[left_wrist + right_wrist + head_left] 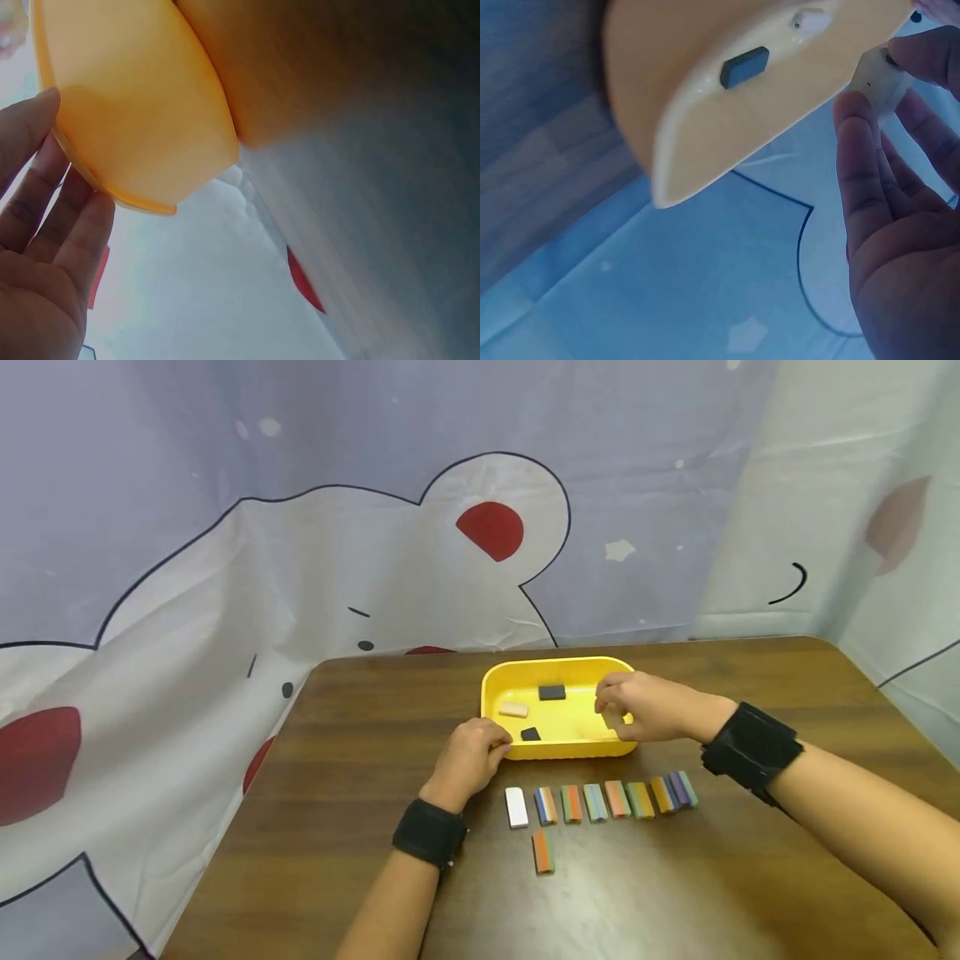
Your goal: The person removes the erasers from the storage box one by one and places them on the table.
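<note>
While the left hand (471, 758) curls its fingers on the yellow tray (497, 681) rim, the right hand (643, 706) pinches a pale eraser (879, 77) above it. Best practice, judged: steady tray, low release beside the black eraser (552, 692).

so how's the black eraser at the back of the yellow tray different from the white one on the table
The black eraser lies inside the yellow tray, long side across the view; the white eraser lies on the table, at the left end of a row of striped pieces, long side pointing away from the viewer. One is dark, the other pale. Both are small flat rectangular blocks, and no hand touches either.
</note>
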Motion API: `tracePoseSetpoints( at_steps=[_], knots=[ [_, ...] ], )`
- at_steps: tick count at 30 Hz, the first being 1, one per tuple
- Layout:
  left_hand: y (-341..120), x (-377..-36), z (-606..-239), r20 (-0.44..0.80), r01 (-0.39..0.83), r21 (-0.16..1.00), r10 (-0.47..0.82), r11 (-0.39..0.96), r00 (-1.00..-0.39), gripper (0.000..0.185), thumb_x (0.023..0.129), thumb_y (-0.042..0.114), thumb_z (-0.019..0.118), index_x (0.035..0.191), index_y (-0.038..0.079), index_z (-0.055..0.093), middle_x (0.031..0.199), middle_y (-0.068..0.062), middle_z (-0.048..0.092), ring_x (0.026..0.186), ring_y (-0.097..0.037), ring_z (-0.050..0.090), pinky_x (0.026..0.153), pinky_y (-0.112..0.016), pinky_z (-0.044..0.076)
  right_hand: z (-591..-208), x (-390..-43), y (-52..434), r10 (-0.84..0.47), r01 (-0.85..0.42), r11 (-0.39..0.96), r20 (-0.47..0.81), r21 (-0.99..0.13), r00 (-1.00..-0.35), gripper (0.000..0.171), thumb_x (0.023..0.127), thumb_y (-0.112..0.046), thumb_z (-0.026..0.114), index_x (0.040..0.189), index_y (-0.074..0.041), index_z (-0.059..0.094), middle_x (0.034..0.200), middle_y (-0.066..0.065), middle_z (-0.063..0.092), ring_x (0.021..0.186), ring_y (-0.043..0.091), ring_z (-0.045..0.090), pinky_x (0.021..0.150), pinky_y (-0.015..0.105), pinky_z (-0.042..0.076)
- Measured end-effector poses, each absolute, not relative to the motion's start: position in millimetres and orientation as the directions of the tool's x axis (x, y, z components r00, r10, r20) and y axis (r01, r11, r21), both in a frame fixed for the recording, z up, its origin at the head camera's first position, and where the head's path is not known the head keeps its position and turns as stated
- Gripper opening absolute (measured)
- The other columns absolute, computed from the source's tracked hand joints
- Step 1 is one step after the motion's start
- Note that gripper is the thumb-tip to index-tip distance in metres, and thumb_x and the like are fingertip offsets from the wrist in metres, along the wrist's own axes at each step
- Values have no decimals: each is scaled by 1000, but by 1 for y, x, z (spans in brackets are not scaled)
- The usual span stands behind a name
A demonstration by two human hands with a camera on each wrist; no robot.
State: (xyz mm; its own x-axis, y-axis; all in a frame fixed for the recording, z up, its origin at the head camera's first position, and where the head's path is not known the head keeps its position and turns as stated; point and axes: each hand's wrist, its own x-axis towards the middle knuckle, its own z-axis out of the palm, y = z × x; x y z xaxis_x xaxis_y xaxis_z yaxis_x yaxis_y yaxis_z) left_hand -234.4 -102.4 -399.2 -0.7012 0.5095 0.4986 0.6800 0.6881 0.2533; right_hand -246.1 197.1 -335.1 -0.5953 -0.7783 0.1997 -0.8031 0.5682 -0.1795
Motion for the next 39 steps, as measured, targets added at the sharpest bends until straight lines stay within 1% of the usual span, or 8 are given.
tracePoseSetpoints(
  at_steps=[7,12,15,17,21,24,30,39],
  knots=[
    [-107,-229,-397,480,671,280,505,686,-717,6,81,5,78,86,6,75,86,-4,70,84,-22,65,80,-34,53,-352,-204,229,-701,-746,619,255,-246,-666,25,75,7,68,96,-5,68,106,10,60,72,14,54,61,24,48],
    [-120,-225,-390,464,625,289,466,725,-754,6,81,6,78,86,6,75,88,-4,70,85,-23,64,80,-35,53,-362,-193,235,-661,-705,636,249,-314,-708,33,72,8,69,103,-4,65,108,9,60,77,14,55,64,25,52],
    [-126,-224,-388,474,616,285,451,734,-756,6,81,5,78,86,5,75,87,-5,70,85,-23,64,79,-35,53,-368,-191,240,-636,-683,655,254,-323,-729,37,70,9,70,105,-3,63,102,5,59,78,14,55,65,26,52],
    [-129,-223,-388,479,618,286,449,732,-754,5,81,4,78,86,4,75,86,-5,70,84,-24,64,78,-35,53,-373,-190,244,-615,-656,679,232,-330,-753,38,71,9,70,106,-2,62,95,3,56,75,13,51,62,26,48],
    [-134,-218,-390,477,614,291,445,734,-758,5,81,4,78,85,4,75,84,-5,69,82,-24,64,77,-35,53,-385,-185,252,-575,-575,728,126,-373,-809,38,74,6,71,110,1,61,86,-1,51,71,12,46,58,25,43],
    [-137,-213,-392,483,610,291,437,737,-759,5,80,4,78,85,4,75,84,-5,69,82,-24,64,77,-36,53,-396,-183,255,-569,-549,734,80,-401,-819,39,75,5,72,112,4,60,83,-2,51,70,11,47,57,24,44],
    [-142,-209,-392,499,608,291,425,739,-755,6,80,2,79,84,4,75,84,-5,70,82,-24,64,77,-36,53,-407,-183,255,-579,-543,719,59,-434,-813,42,75,8,73,113,5,58,77,-3,50,66,8,45,54,23,43],
    [-142,-209,-391,499,610,286,429,739,-753,4,81,4,78,84,5,75,84,-5,69,82,-23,64,76,-36,53,-412,-183,252,-575,-533,740,24,-411,-817,41,75,8,74,114,5,59,80,-2,51,69,11,47,56,25,43]
  ],
)
